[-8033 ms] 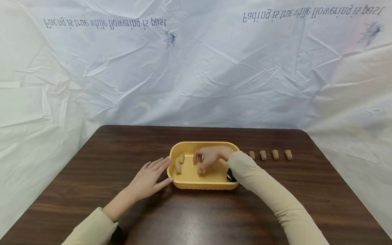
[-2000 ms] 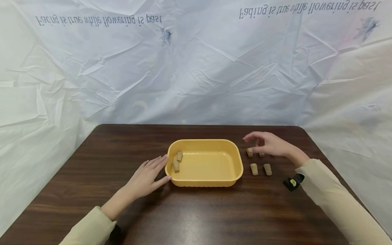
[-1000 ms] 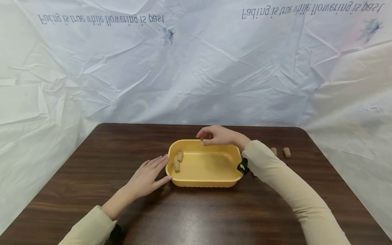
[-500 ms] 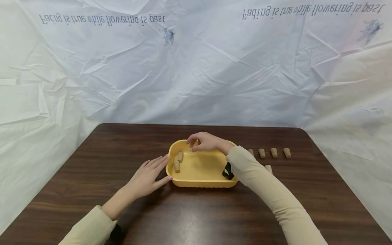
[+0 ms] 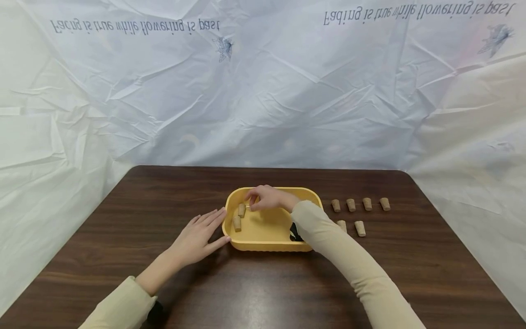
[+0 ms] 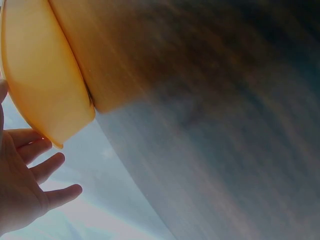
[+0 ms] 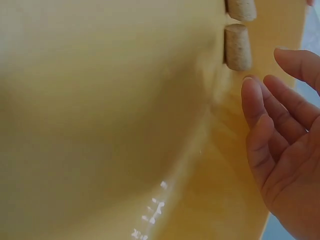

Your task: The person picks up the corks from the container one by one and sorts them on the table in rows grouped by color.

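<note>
My left hand [image 5: 199, 240] lies with straight, spread fingers at the left end of a yellow plastic tub [image 5: 271, 246]; in the left wrist view, fingertips touch the tub's rim [image 6: 60, 144]. Inside, at the left end, lie two tapered corks: a farther cork [image 5: 241, 210] and a nearer cork [image 5: 237, 224]. My right hand [image 5: 269, 197] reaches over the tub, fingers loosely bent and holding nothing. In the right wrist view, the fingertips [image 7: 251, 92] of this hand [image 7: 295, 155] are just short of a cork [image 7: 238, 47], with thumb and fingers apart.
Right of the tub, several corks stand on the dark wooden table [image 5: 255, 292]: a back row ending in a cork [image 5: 385, 204], and a front pair including a cork [image 5: 360, 228]. A wrinkled pale sheet [image 5: 263, 114] hangs behind the table.
Eight seconds ago the right hand was at a third cork in the tub. Later it was over the right-hand corks, then came back left and down into the tub. The left hand stayed.
</note>
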Tool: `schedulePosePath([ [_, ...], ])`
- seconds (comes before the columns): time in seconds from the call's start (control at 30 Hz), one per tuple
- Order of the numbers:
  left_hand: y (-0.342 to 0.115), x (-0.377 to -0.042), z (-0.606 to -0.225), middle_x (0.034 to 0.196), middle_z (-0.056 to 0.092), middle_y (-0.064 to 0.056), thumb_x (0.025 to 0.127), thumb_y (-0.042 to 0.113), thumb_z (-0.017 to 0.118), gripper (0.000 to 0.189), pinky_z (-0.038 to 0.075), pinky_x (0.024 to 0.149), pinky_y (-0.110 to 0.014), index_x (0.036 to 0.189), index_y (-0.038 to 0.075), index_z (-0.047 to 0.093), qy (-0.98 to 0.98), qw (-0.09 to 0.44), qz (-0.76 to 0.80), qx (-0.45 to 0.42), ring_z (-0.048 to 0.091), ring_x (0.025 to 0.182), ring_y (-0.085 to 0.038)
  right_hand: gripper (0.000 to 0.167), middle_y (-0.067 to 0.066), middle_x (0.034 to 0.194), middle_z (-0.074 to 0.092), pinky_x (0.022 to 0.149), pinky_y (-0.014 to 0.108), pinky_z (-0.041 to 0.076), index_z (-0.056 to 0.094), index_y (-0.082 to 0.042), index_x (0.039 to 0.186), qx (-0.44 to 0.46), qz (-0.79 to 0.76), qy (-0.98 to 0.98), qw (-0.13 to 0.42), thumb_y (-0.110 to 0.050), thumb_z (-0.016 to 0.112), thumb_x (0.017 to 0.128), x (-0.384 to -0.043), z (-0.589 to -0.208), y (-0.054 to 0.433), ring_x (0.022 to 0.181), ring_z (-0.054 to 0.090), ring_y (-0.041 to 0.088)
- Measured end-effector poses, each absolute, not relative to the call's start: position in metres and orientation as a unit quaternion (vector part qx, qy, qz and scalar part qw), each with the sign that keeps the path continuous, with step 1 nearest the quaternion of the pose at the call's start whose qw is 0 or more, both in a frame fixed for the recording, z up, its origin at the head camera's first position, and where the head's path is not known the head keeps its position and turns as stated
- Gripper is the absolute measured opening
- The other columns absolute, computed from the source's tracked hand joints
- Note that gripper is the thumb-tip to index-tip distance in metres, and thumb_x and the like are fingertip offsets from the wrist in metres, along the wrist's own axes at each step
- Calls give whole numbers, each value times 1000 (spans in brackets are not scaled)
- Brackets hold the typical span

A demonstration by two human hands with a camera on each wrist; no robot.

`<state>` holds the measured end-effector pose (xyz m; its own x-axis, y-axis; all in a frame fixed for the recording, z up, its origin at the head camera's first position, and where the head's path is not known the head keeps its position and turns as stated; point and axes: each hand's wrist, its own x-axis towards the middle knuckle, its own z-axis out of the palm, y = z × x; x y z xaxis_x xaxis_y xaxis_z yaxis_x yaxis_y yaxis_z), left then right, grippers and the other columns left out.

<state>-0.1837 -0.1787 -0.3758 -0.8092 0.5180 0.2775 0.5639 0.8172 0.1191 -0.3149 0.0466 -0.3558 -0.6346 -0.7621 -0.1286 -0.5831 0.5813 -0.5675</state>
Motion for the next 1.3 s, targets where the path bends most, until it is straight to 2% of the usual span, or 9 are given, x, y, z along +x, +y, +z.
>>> schedulePosePath([
  [0.3,-179,-184,-375,137,35,-7,87,52,43,66,27,93,-52,136,8,36,-946,116,-98,-288,34,122,-24,42,-2,81,60,63,19,43,53,-1,118,-396,-212,879,157,-14,64,79,-316,-368,31,67,54,7],
  [0.6,-178,-184,-375,136,35,-7,87,53,43,66,27,93,-53,135,8,37,-945,118,-100,-290,34,122,-24,37,-4,69,55,54,20,38,60,-10,109,-372,-158,907,118,-28,68,77,-315,-373,23,57,47,7],
  [0.83,-179,-184,-378,136,35,-6,87,53,43,66,27,92,-53,136,9,37,-944,119,-100,-290,34,122,-24,33,-8,71,54,56,20,40,63,-14,103,-362,-122,919,100,-32,69,76,-313,-373,18,62,49,7],
  [1.3,-180,-185,-378,136,36,-6,86,53,43,66,28,92,-53,135,9,37,-944,123,-98,-291,34,122,-23,38,-10,81,55,62,20,42,60,-15,111,-367,-130,913,120,-34,64,79,-315,-361,31,69,52,4],
])
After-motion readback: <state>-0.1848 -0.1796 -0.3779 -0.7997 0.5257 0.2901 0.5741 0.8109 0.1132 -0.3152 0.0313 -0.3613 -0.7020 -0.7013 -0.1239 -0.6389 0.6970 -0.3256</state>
